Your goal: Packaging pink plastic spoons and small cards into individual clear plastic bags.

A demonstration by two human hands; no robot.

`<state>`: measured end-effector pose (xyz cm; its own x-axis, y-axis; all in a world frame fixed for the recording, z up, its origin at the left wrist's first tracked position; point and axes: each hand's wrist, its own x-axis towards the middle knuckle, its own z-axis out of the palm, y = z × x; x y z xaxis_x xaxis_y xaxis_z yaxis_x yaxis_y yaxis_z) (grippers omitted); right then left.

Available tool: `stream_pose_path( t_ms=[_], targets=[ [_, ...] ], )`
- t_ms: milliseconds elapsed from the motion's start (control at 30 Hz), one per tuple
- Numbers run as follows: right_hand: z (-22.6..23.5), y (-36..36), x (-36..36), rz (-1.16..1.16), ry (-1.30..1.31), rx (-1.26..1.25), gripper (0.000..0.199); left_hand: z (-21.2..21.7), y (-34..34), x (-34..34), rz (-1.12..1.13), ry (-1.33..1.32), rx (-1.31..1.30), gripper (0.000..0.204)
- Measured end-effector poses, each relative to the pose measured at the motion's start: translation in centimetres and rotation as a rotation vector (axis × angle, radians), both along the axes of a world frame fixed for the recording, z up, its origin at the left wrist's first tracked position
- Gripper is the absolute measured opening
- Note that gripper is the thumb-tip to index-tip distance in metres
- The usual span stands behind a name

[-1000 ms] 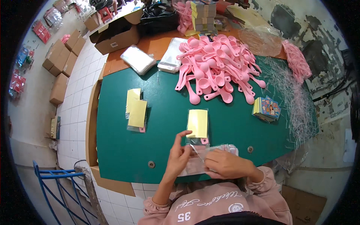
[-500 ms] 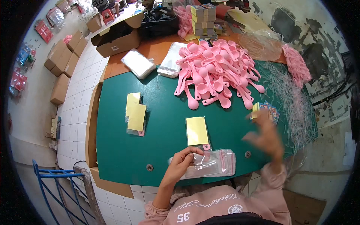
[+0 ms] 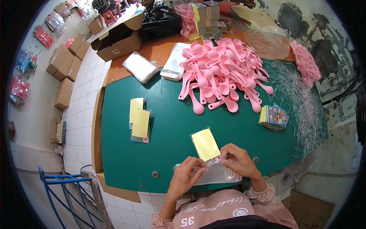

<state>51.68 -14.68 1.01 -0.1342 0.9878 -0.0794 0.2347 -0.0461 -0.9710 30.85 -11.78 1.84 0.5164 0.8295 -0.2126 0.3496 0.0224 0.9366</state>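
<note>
A clear plastic bag with a yellow card point(image 3: 206, 144) in it lies tilted on the green table in front of me. The pink tip of a spoon handle shows at its near end. My left hand point(image 3: 187, 176) pinches the bag's near edge from the left. Opposite it, my right hand point(image 3: 241, 161) pinches the same edge, fingers bent. Beneath both hands rests a stack of flat clear bags point(image 3: 213, 175), partly covered by them. Farther left lie two filled bags with yellow cards point(image 3: 140, 124), overlapping.
A large heap of pink spoons point(image 3: 221, 72) covers the table's far middle. Printed cards point(image 3: 275, 116) are piled at the right, near shredded clear plastic strands point(image 3: 305, 110). Two packs of clear bags point(image 3: 140, 67) lie at the back left, close to an open cardboard box point(image 3: 120, 44).
My right hand has come from the card pile at the right to the bag in front of me. The bag with the yellow card has turned and shifted slightly nearer.
</note>
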Motion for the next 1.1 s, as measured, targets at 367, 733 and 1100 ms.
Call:
stream_pose_path(
  t_ms=[367, 733, 1100],
  targets=[
    [0.4, 0.3, -0.5, -0.124, 0.116, -0.274, 0.010, -0.2, -0.1, 0.7, 0.068, 0.048, 0.139, 0.020],
    [0.3, 0.5, -1.2, -0.231, 0.124, -0.228, 0.014, -1.5, -0.5, 0.7, 0.237, -0.107, -0.041, 0.007],
    [-0.1, 0.8, -2.1, -0.273, 0.149, -0.204, 0.013, -1.7, -0.8, 2.0, 0.470, -0.175, -0.133, 0.015]
  ],
)
